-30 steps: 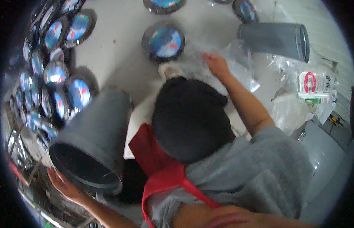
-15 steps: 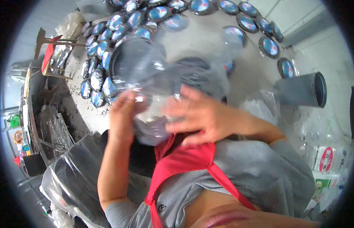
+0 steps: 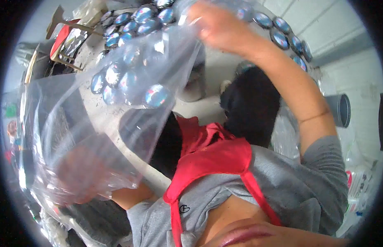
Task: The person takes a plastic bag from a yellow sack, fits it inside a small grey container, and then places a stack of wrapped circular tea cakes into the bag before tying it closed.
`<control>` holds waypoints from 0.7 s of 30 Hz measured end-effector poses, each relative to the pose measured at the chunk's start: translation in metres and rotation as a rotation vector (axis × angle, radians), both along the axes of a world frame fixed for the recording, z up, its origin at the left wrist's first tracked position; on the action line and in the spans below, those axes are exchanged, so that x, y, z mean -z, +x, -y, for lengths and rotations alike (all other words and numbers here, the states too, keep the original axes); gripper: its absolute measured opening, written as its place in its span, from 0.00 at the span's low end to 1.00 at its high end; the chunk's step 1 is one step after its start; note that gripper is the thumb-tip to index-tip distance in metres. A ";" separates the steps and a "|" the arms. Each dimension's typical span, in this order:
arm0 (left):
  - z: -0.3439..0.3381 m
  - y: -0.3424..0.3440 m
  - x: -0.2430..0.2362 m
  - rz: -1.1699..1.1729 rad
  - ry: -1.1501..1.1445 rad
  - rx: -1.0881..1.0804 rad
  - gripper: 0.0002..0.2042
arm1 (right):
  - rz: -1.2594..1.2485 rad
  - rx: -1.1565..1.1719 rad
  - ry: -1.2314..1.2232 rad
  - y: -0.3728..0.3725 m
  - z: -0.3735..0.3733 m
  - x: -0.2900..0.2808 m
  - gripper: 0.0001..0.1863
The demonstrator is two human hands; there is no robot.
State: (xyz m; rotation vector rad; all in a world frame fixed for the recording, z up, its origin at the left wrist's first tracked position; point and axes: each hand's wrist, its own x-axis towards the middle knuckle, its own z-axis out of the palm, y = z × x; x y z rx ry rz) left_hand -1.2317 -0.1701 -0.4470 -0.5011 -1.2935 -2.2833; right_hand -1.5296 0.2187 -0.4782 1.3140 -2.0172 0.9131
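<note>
A large clear plastic bag [image 3: 105,94] stretches across the left half of the head view, wrinkled and see-through. My right hand [image 3: 220,29], raised at the top middle, has its fingers closed on one end of the bag. Low on the left, my left hand [image 3: 82,168] appears through the film, smeared by motion; whether it is inside the bag or behind it, I cannot tell. Its fingers cannot be made out. Several round dark packs with shiny blue labels [image 3: 154,95] lie on the floor, some of them seen through the plastic.
A dark grey cylindrical bin [image 3: 339,110] lies on its side at right. More round packs [image 3: 279,38] stand along the far right. A chair with red on it [image 3: 61,39] is at far left. White printed packages [image 3: 358,183] sit at lower right.
My hands have moved far apart, the right one up and away, the left one down and left. The clear bag, bunched between them before, is now spread wide.
</note>
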 end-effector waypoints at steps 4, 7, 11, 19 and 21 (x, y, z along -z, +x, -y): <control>-0.073 -0.054 0.051 0.325 -0.005 -0.275 0.10 | 0.440 -0.366 1.481 -0.051 0.123 0.115 0.18; -0.107 -0.085 0.096 0.801 0.121 0.084 0.09 | 0.577 -0.374 1.720 -0.079 0.143 0.195 0.18; -0.073 -0.097 0.072 0.884 -0.002 -0.343 0.10 | 0.836 -0.276 1.514 -0.116 0.159 0.189 0.21; -0.122 -0.182 0.028 0.665 0.377 0.004 0.22 | 0.439 -0.117 0.149 0.058 0.136 -0.032 0.12; -0.107 -0.162 0.051 0.386 0.311 0.254 0.18 | 0.450 0.103 -0.144 0.055 0.090 -0.015 0.06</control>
